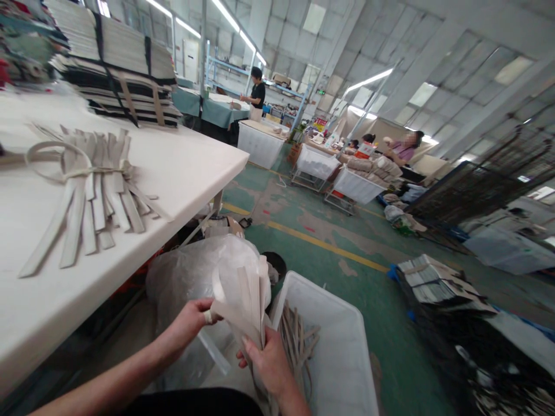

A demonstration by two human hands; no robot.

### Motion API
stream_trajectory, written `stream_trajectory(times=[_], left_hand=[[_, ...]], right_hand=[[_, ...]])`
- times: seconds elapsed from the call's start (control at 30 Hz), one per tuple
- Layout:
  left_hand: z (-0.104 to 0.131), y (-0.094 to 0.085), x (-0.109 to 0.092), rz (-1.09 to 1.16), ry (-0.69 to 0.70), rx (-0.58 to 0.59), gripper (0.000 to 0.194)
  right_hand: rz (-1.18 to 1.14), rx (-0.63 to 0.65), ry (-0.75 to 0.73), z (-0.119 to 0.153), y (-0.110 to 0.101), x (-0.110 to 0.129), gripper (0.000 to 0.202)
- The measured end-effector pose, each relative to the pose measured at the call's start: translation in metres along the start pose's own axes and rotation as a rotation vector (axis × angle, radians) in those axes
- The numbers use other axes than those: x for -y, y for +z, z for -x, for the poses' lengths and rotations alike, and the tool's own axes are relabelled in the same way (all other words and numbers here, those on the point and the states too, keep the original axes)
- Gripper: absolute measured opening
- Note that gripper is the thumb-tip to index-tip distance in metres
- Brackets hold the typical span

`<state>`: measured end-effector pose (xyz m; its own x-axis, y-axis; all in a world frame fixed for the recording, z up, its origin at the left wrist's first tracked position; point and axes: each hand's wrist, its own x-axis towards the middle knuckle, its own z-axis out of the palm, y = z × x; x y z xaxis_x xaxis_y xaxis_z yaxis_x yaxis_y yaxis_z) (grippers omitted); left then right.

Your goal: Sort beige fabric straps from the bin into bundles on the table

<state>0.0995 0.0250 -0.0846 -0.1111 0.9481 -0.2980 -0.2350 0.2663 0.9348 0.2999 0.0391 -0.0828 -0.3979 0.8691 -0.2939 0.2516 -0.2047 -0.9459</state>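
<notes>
Nearest the camera, at six o'clock, the right hand (269, 364) is closed around the lower end of a bundle of pale strips (247, 300), holding it upright, while the left hand (193, 320), at seven o'clock, pinches one strip at the bundle's left edge. Just right of the hands stands a white plastic bin (342, 352) with more strips lying inside. Behind the bundle sits a clear plastic bag (195, 271). The white desk (182, 167) fills the nine o'clock side and carries a tied bunch of strips (95, 190), with strapped stacks of sheets (117, 63) at eleven o'clock. The floor (329, 231) is worn green with a yellow line. At twelve and one o'clock, other people work at far benches under strip lights.
</notes>
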Motion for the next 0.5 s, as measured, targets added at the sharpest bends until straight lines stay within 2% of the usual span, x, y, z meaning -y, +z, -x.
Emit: stream_trajectory(times=[0.07,0.17,0.23,0.3,0.4,0.5], left_hand=[[0.000,-0.001,0.003,-0.004,0.013,0.051,0.022],[0.007,0.011,0.014,0.070,-0.016,0.261,0.026],[0.010,0.018,0.021,0.173,-0.081,0.312,0.025],[0.008,0.020,0.025,0.354,-0.190,0.232,0.022],[-0.008,0.012,0.023,0.600,-0.375,-0.034,0.022],[-0.027,0.003,0.017,0.608,-0.420,-0.248,0.010]], right_hand=[[0.008,-0.031,-0.001,0.000,0.001,-0.005,0.035],[-0.005,-0.073,-0.037,-0.003,0.006,-0.003,0.035],[-0.023,-0.069,-0.059,-0.005,0.006,0.002,0.036],[-0.029,-0.050,-0.043,-0.003,0.005,0.004,0.036],[-0.027,-0.021,0.024,0.005,0.005,-0.004,0.037],[-0.047,-0.014,0.065,0.013,0.009,-0.020,0.039]])
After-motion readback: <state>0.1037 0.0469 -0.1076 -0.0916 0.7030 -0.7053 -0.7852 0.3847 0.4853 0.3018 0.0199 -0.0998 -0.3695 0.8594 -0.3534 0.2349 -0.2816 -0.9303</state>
